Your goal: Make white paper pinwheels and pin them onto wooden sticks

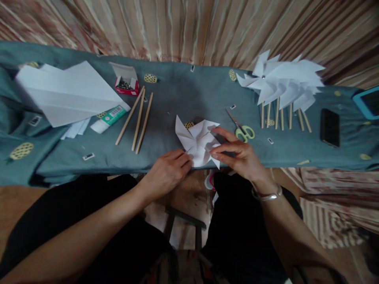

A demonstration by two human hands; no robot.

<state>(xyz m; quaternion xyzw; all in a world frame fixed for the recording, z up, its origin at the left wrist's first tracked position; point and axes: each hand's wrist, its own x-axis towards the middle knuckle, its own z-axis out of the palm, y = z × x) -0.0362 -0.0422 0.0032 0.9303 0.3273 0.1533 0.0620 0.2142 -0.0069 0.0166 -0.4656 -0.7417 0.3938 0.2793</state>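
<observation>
A white paper pinwheel [199,144] lies at the front edge of the cloth-covered table, its blades folded in toward the middle. No stick shows on it. My left hand [170,171] pinches its lower left edge, fingers closed. On the opposite side, my right hand [237,152] has its fingers bent and somewhat spread, with the fingertips on the right blades. Just beyond my right hand lie scissors [244,132] with light green handles, blades pointing away.
Left are white paper sheets [71,90], a glue tube [108,118], a red box of small metal pins [127,85] and wooden sticks [137,122]. Right are several finished pinwheels [291,81] on sticks, a black phone [330,128] and a blue-edged device [368,103]. A curtain [177,29] hangs behind.
</observation>
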